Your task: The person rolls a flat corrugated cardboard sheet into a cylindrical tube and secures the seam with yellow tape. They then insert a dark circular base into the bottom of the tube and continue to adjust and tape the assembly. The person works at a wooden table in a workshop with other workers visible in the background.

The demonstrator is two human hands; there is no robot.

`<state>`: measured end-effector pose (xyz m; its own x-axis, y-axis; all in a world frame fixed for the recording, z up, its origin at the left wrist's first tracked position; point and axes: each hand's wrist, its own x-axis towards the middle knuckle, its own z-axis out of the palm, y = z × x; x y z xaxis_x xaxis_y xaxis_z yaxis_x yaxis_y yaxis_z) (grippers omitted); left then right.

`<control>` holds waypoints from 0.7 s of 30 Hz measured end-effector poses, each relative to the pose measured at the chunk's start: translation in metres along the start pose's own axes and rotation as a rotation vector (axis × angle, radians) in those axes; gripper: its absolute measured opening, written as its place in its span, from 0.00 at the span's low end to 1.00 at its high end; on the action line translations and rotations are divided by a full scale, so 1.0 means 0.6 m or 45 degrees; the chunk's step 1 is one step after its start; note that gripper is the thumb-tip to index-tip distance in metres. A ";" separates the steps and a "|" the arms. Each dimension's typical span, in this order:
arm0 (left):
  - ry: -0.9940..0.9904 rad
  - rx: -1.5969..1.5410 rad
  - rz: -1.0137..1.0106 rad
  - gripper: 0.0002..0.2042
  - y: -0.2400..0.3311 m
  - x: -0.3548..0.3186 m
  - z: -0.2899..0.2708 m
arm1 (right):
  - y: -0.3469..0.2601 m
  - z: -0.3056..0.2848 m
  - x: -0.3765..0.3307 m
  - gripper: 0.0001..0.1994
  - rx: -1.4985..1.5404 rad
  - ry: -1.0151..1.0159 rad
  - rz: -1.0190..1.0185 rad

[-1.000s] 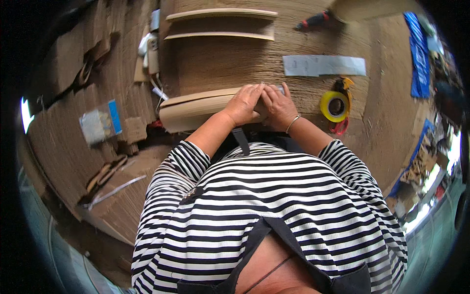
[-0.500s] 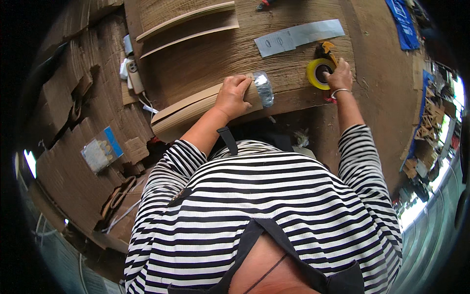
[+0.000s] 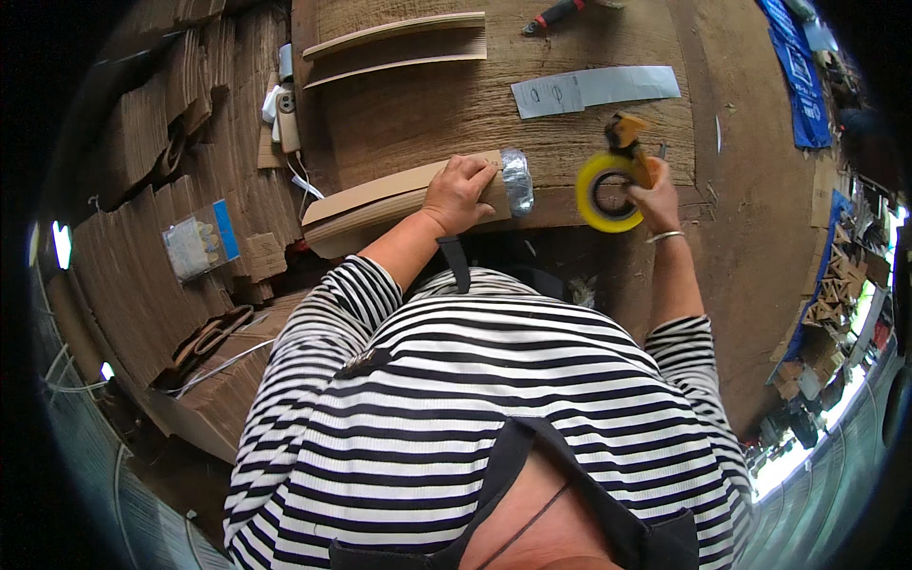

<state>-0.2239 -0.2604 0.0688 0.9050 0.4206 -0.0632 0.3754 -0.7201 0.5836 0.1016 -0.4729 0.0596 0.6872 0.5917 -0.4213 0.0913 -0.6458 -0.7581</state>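
A folded bundle of brown cardboard (image 3: pixel 366 204) lies along the near edge of the wooden table, a band of shiny clear tape (image 3: pixel 518 180) wrapped round its right end. My left hand (image 3: pixel 461 195) grips it close to that band, thumb on the near side and fingers over the top. To the right, my right hand (image 3: pixel 657 201) holds a tape dispenser (image 3: pixel 628 135) with a black-and-yellow head. The dispenser's large yellow tape roll (image 3: pixel 591 201) faces up, apart from the bundle. Part of the dispenser's handle is hidden in my fingers.
Farther back lie a folded cardboard piece (image 3: pixel 394 55), a white paper strip (image 3: pixel 594 90) and a red-and-black handled tool (image 3: pixel 556 16). A phone (image 3: pixel 287 122) with a cable rests at the table's left edge. Stacked cardboard sheets (image 3: pixel 123 285) fill the left side.
My right hand has lifted the tape dispenser from the tabletop and drawn it slightly nearer to me. My left hand keeps its grip on the cardboard bundle. The view has shifted a little.
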 end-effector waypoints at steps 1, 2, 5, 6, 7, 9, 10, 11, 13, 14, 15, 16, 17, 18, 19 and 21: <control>-0.003 0.006 0.001 0.38 0.000 -0.004 0.002 | -0.086 0.008 -0.051 0.34 0.265 -0.230 0.140; -0.007 0.013 0.001 0.38 -0.003 -0.007 0.002 | -0.092 0.023 -0.061 0.35 0.325 -0.370 0.141; 0.038 0.013 0.075 0.37 -0.007 0.000 0.004 | -0.165 0.073 -0.125 0.38 0.543 -0.454 0.067; 0.043 0.016 0.102 0.37 -0.008 -0.005 0.005 | -0.187 0.091 -0.136 0.38 0.442 -0.425 0.040; 0.047 0.018 0.120 0.36 -0.012 -0.007 0.008 | -0.202 0.109 -0.146 0.38 0.344 -0.400 0.015; 0.065 0.022 0.153 0.35 -0.018 -0.004 0.017 | -0.222 0.142 -0.143 0.35 0.215 -0.331 -0.157; 0.065 0.013 0.172 0.33 -0.020 -0.006 0.018 | -0.243 0.156 -0.146 0.34 0.117 -0.297 -0.184; 0.066 0.004 0.190 0.31 -0.021 -0.008 0.021 | -0.260 0.166 -0.146 0.33 0.017 -0.264 -0.211; 0.070 -0.013 0.226 0.28 -0.027 -0.012 0.026 | -0.258 0.186 -0.137 0.29 -0.187 -0.207 -0.258; 0.102 -0.021 0.247 0.26 -0.029 -0.014 0.030 | -0.262 0.192 -0.133 0.29 -0.289 -0.214 -0.245; 0.139 -0.032 0.263 0.24 -0.032 -0.015 0.038 | -0.262 0.198 -0.127 0.28 -0.397 -0.223 -0.235; 0.166 -0.039 0.284 0.23 -0.035 -0.017 0.040 | -0.251 0.207 -0.121 0.28 -0.471 -0.211 -0.237; 0.185 -0.034 0.299 0.21 -0.036 -0.018 0.042 | -0.248 0.213 -0.116 0.28 -0.525 -0.224 -0.224; 0.202 -0.021 0.310 0.19 -0.040 -0.019 0.041 | -0.255 0.224 -0.114 0.28 -0.571 -0.242 -0.215; 0.218 -0.009 0.322 0.18 -0.042 -0.020 0.042 | -0.265 0.233 -0.115 0.28 -0.617 -0.259 -0.204; 0.224 -0.033 0.313 0.17 -0.040 -0.024 0.045 | -0.288 0.236 -0.117 0.28 -0.827 -0.258 -0.189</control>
<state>-0.2404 -0.2642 0.0338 0.9186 0.3266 0.2224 0.1423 -0.7985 0.5849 -0.0643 -0.3346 0.1497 0.4920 0.7337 -0.4687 0.6301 -0.6716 -0.3898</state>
